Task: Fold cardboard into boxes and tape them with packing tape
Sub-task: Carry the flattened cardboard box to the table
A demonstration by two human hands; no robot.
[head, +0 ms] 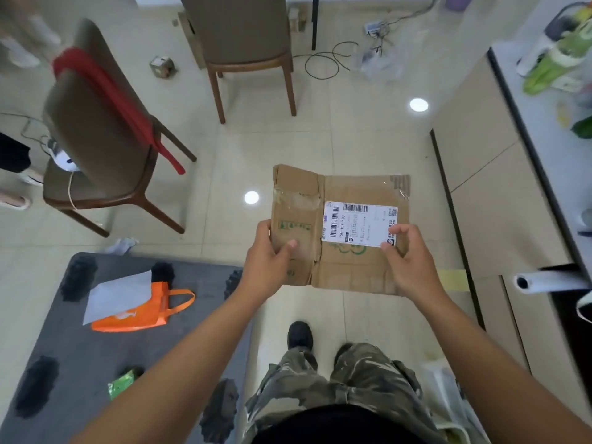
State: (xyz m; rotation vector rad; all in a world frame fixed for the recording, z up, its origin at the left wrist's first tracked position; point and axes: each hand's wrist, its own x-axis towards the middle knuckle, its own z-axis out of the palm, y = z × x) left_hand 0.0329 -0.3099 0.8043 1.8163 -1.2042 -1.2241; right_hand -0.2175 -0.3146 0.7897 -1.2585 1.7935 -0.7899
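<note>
Grey mat (80, 363) lower left, orange bag (141, 312) on it. Flattened cardboard (339, 229) mid-frame, held in the air above the floor (352, 129), shipping label (360, 224) facing up. Left hand (267, 261) grip pinches its left edge; right hand (408, 257) grip pinches the right, at the label's corner.

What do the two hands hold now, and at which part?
A flattened cardboard box: left hand grips its lower left edge, right hand its lower right edge.
</note>
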